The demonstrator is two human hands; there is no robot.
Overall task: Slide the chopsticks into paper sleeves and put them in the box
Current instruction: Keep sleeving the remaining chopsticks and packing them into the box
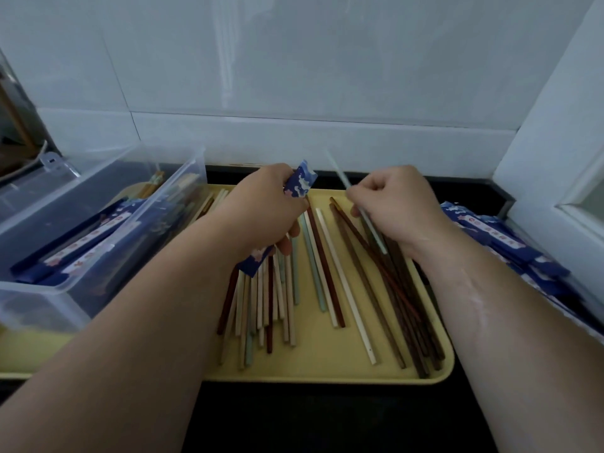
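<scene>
On the near yellow tray (327, 371) lie loose chopsticks (327, 282), cream, pale green, red-brown and dark, too overlapped to count. Farther up, the left hand (264, 210) curls its fingers round one blue patterned paper sleeve (299, 183), whose middle is hidden in the fist. The right hand (392, 204) pinches one pale chopstick (340, 174), blurred, perhaps green, apart from the sleeve. Left, one clear box (49, 299) holds sleeved pairs (85, 243); right, a stack of sleeves (510, 243) is cut off.

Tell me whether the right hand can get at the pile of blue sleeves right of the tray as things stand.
Probably yes: the sleeve pile lies just beside the right hand with nothing between them. But that hand pinches a pale green chopstick, so its fingers are occupied.
</scene>
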